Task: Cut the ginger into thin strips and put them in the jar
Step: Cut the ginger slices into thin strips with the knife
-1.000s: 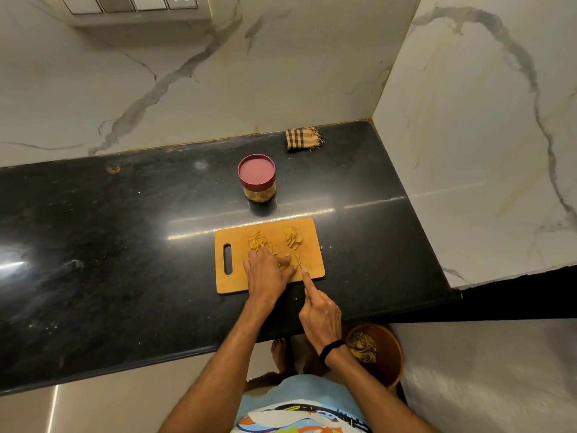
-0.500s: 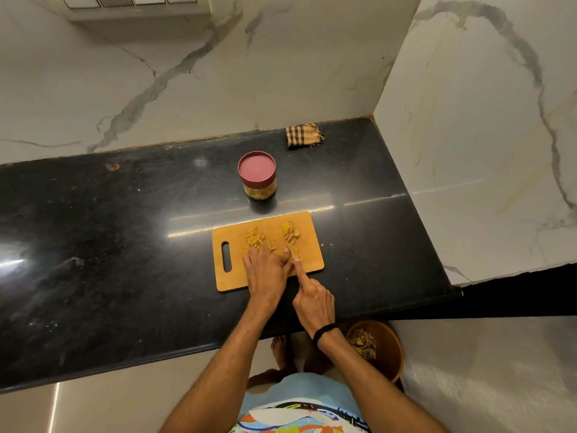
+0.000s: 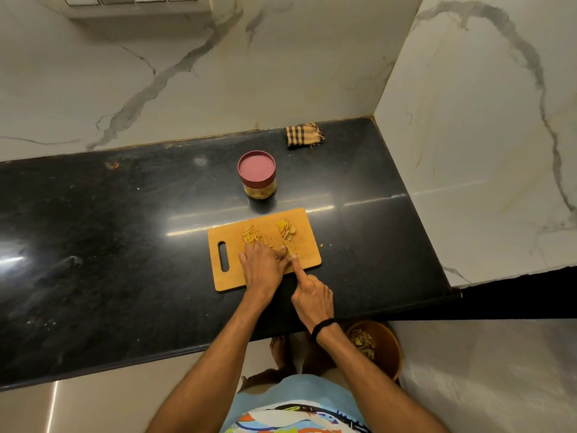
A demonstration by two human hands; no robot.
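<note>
Slicing, by the look of it | right hand (image 3: 312, 295) grips knife (image 3: 289, 249), forefinger along the spine to steady the blade | left hand (image 3: 262, 267) rests on cutting board (image 3: 309, 259) just beside the blade, likely pinning a hidden piece; its grip cannot be told | ginger strips (image 3: 252, 237) and slices (image 3: 286, 229) lie just beyond the fingertips | jar (image 3: 256, 175) lidded, behind the board

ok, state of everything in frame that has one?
jar, upright, lid on
cutting board, flat on counter
ginger strips, cut, piled on board
ginger slices, piled, not yet in strips
knife, blade down on board
left hand, palm down beside blade; hold hidden
right hand, grips knife, forefinger extended
cloth, folded, back corner
bin, open, scraps inside
</note>
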